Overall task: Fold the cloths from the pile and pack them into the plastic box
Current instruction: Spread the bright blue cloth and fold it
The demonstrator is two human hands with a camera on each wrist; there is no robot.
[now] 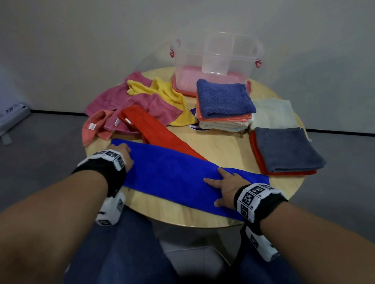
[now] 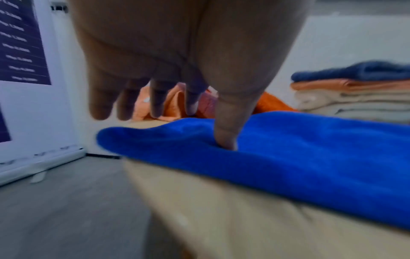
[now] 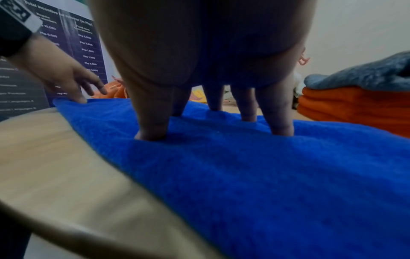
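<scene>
A bright blue cloth (image 1: 173, 176), folded into a long strip, lies slanted across the near side of the round wooden table (image 1: 227, 143). My left hand (image 1: 127, 155) is at its left end; in the left wrist view the thumb (image 2: 226, 138) presses into the blue cloth (image 2: 310, 157) while the straight fingers hover past its edge. My right hand (image 1: 221, 184) lies flat with spread fingers on the strip's right part, and its fingertips (image 3: 153, 133) press the blue cloth (image 3: 266, 175). The clear plastic box (image 1: 216, 61) stands at the table's far side on a pink lid.
An unfolded pile of pink, yellow (image 1: 167, 96), salmon and red (image 1: 158, 130) cloths lies at the back left. Folded stacks sit at the right: dark blue on peach and white (image 1: 223, 101), a pale green cloth (image 1: 274, 112), grey on red (image 1: 288, 149).
</scene>
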